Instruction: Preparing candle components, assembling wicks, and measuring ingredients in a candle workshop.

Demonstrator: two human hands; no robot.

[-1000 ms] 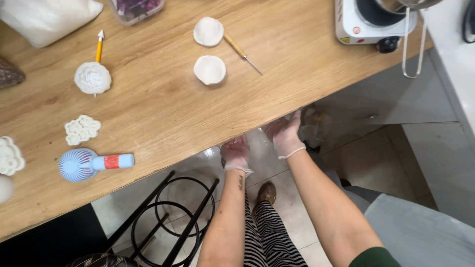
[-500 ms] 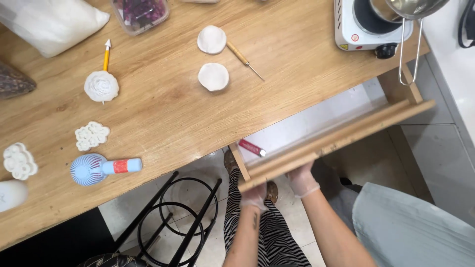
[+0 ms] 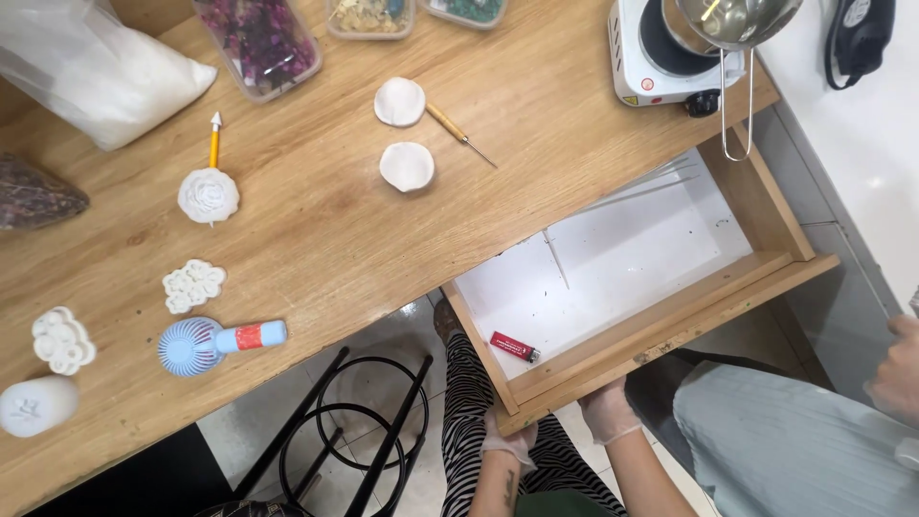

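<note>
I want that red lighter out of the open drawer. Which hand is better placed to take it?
Probably the left hand. It grips the drawer front at the corner right below the lighter. The right hand holds the front farther along, away from it.

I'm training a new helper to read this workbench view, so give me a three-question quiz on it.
1. True or false: the drawer stands open.
2. What red thing lies in it? A) lighter B) spoon C) cup
3. Fill in: the left hand and right hand hold the drawer's ____ edge.

Key: 1 true. 2 A, the red lighter near the front left corner. 3 front.
</note>
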